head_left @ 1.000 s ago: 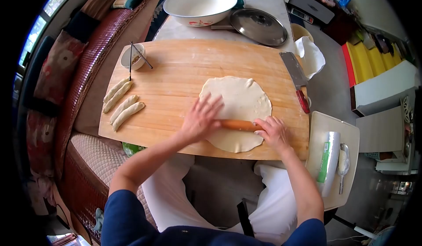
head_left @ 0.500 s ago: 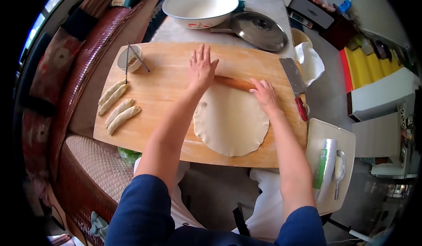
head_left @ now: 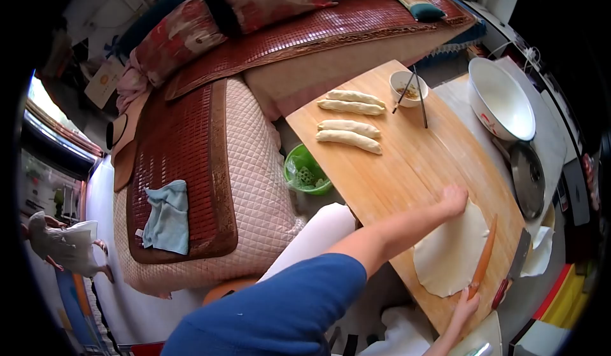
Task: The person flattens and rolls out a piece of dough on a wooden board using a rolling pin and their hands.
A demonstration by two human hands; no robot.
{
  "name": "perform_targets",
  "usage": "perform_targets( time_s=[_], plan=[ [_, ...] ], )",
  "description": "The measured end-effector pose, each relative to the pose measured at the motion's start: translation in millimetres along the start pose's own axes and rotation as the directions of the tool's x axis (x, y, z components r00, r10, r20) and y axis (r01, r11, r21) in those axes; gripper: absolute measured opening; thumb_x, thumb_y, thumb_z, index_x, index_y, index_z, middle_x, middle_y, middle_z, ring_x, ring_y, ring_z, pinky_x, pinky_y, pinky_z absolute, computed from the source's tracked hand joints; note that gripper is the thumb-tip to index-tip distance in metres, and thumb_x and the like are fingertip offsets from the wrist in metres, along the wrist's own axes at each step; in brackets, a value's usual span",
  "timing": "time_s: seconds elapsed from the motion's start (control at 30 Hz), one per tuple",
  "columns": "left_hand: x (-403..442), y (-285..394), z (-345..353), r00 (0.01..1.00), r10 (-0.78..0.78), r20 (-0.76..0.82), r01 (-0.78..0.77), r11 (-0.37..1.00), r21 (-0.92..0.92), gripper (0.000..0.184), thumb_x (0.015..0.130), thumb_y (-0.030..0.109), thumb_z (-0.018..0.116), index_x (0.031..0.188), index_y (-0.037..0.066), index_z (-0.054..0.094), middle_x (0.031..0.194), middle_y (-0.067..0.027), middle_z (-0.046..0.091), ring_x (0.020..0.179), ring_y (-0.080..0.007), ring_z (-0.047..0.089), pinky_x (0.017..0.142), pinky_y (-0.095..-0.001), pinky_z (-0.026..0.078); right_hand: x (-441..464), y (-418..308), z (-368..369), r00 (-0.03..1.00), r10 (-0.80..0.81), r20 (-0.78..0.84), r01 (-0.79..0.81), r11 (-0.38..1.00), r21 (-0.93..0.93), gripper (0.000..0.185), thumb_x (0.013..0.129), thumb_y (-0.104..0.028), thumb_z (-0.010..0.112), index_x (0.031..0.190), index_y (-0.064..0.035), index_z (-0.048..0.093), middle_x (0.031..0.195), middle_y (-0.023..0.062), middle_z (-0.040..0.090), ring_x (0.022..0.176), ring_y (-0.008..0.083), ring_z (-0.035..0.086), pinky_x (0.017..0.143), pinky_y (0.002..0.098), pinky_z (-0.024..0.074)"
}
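A flat, round sheet of rolled-out dough (head_left: 449,257) lies on the wooden board (head_left: 414,171). My left hand (head_left: 454,200) is closed in a loose fist at the far left rim of the sheet; what its fingers hold, if anything, is hidden. One end of a tapered wooden rolling pin (head_left: 485,254) is in my right hand (head_left: 468,304), while the other end is free. The pin lies along the right side of the dough. Several long dough rolls (head_left: 349,141) rest in pairs on the board's far left part.
A small white bowl (head_left: 408,88) with chopsticks stands on the board. Beyond are an enamel basin (head_left: 503,98) and a metal lid (head_left: 528,181). A cleaver (head_left: 517,257) lies along the right edge. Below the board's left side sits a green basin (head_left: 309,171) near the sofa.
My view has swung left, bringing more of the sofa in. My left hand has gone from spread open by the pin's end to closed at the dough's rim. My right hand stays on the pin.
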State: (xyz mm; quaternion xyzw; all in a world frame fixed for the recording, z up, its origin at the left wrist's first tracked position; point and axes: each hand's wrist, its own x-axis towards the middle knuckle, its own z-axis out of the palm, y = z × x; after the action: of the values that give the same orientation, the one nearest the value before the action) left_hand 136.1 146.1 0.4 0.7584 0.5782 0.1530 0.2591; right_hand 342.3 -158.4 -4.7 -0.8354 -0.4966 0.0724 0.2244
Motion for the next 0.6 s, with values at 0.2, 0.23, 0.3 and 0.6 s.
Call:
perform_targets(
  time_s=[0.2, 0.23, 0.3, 0.6],
  plan=[
    [-34, 5, -28, 0.978, 0.209, -0.011, -0.209, 0.966, -0.151, 0.021, 0.083, 0.015, 0.066, 0.102, 0.007, 0.068, 0.096, -0.0148, 0.072, 0.093, -0.0344, 0.070, 0.076, -0.0487, 0.056, 0, -15, -5, 0.956, 0.267, 0.122, -0.291, 0.923, 0.252, 0.033, 0.094, -0.022, 0.070, 0.103, 0.0065, 0.056, 0.084, 0.0182, 0.063, 0.069, 0.0292, 0.067, 0.056, 0.0387, 0.0564],
    [-40, 7, -38, 0.979, 0.192, 0.064, -0.181, 0.972, -0.148, 0.024, 0.081, 0.015, 0.068, 0.104, 0.008, 0.068, 0.097, -0.0146, 0.072, 0.093, -0.0343, 0.070, 0.076, -0.0479, 0.057, -1, -14, -3, 0.957, 0.260, 0.129, -0.287, 0.914, 0.287, 0.031, 0.094, -0.020, 0.069, 0.103, 0.0064, 0.056, 0.082, 0.0168, 0.063, 0.065, 0.0260, 0.066, 0.051, 0.0359, 0.0556],
    [-38, -5, -33, 0.975, 0.216, 0.052, -0.207, 0.968, -0.141, 0.027, 0.079, 0.015, 0.069, 0.106, 0.009, 0.066, 0.096, -0.0152, 0.072, 0.095, -0.0344, 0.070, 0.075, -0.0483, 0.056, -4, -12, 4, 0.960, 0.244, 0.136, -0.277, 0.891, 0.359, 0.028, 0.095, -0.017, 0.068, 0.103, 0.0061, 0.055, 0.079, 0.0139, 0.062, 0.057, 0.0197, 0.064, 0.043, 0.0302, 0.0539],
    [-42, -80, 4, 0.997, 0.016, -0.074, -0.058, 0.789, -0.612, 0.024, 0.091, 0.021, 0.057, 0.109, 0.005, 0.059, 0.096, -0.0240, 0.066, 0.094, -0.0374, 0.064, 0.081, -0.0496, 0.051, 24, -24, 21, 0.965, 0.209, 0.157, -0.253, 0.897, 0.363, 0.025, 0.091, -0.006, 0.065, 0.112, 0.0030, 0.055, 0.079, 0.0100, 0.060, 0.053, 0.0137, 0.058, 0.042, 0.0279, 0.0493]
  ],
)
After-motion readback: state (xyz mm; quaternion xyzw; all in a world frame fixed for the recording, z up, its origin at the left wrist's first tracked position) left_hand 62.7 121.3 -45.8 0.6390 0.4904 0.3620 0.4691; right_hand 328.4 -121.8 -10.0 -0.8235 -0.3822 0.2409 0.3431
